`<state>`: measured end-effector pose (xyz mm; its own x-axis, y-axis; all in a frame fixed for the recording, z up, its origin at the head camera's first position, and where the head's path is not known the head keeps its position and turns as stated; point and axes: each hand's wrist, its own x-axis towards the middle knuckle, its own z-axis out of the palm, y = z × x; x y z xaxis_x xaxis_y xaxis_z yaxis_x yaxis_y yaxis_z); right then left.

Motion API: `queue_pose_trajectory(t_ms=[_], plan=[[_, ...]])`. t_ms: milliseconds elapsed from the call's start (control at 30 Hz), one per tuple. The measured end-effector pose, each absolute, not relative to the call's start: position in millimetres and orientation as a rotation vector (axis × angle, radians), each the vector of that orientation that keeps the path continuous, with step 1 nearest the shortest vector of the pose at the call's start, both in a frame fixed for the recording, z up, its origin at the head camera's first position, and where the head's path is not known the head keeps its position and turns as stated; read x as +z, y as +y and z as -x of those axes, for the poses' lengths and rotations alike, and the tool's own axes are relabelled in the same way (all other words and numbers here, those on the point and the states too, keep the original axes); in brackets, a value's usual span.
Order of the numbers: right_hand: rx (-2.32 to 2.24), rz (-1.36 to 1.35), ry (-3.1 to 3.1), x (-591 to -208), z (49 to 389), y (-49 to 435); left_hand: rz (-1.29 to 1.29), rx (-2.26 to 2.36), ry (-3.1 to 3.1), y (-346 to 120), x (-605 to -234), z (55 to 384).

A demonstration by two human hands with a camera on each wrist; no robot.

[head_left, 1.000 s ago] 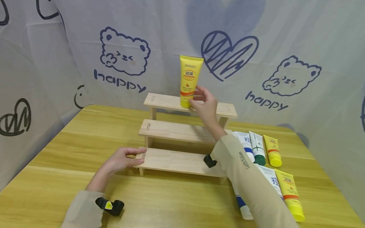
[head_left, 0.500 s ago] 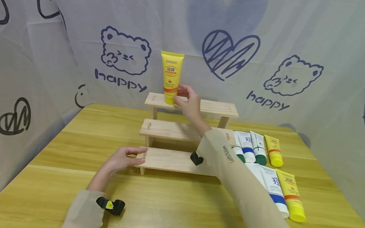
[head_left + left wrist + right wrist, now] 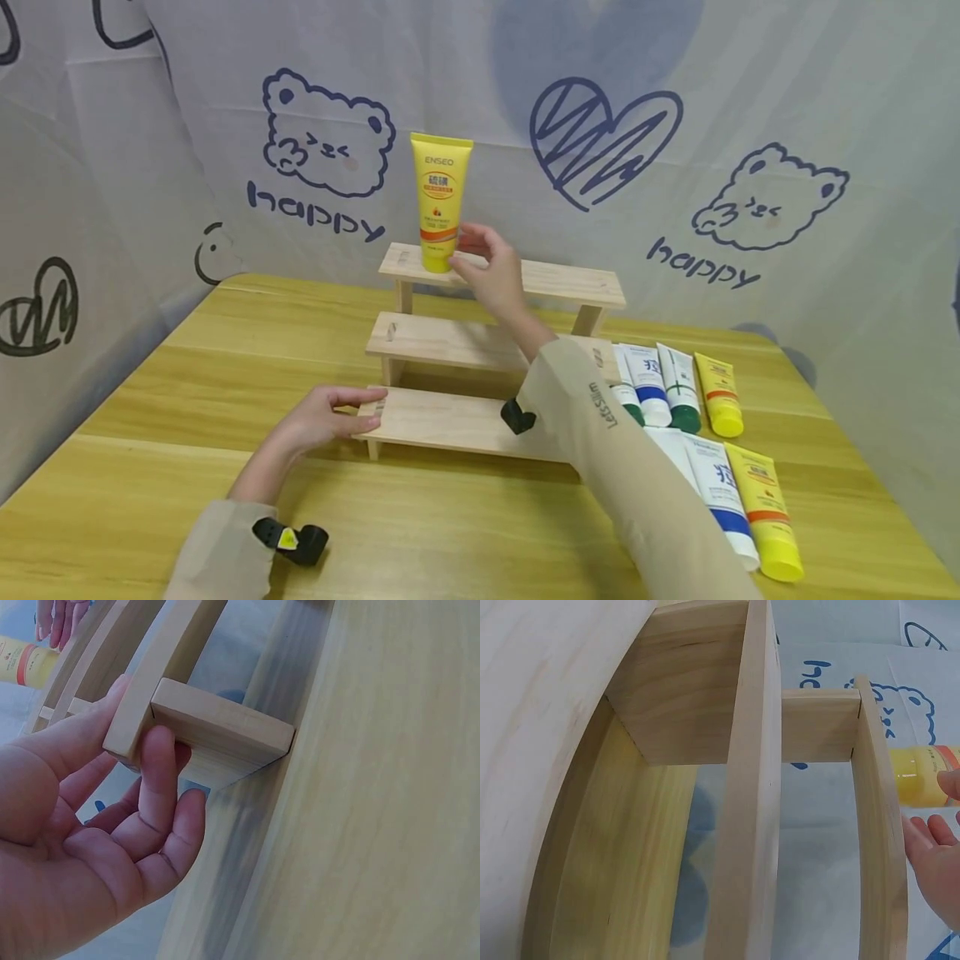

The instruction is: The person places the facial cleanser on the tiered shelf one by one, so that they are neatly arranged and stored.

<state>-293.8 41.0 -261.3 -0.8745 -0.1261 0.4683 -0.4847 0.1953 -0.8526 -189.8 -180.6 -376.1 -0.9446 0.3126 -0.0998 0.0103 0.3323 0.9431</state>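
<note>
A printed cloth (image 3: 750, 100) with bears, hearts and "happy" is hanging behind everything, at the far side. In front of it a yellow wooden surface (image 3: 150, 400) is carrying a three-step wooden rack (image 3: 465, 421), its steps rising toward the far side.

The left hand (image 3: 318, 419) is gripping the left end of the rack's near, lowest step, thumb lying on top and fingers (image 3: 161, 769) curling under the board beside its leg. The right hand (image 3: 491, 271) is reaching over to the far, top step; it is open, its fingers loosely spread, with the fingertips touching or just beside a yellow tube (image 3: 439, 200), and the pictures are not showing which. The tube is standing upright, cap down, on the left part of the top step.

On the surface to the right of the rack, more tubes are lying in two rows: a far row (image 3: 678, 387) of white and yellow ones, and a near row (image 3: 738, 500) partly hiding behind the right sleeve (image 3: 637, 475).
</note>
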Motion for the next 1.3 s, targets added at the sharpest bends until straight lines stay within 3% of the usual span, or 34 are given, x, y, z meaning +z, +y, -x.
queue_pose_trajectory(t_ms=[1300], plan=[[1.678,-0.651,-2.115,-274.7,234.5,137.2,-0.278,1.614,2.381,-176.7,-373.0,187.7]])
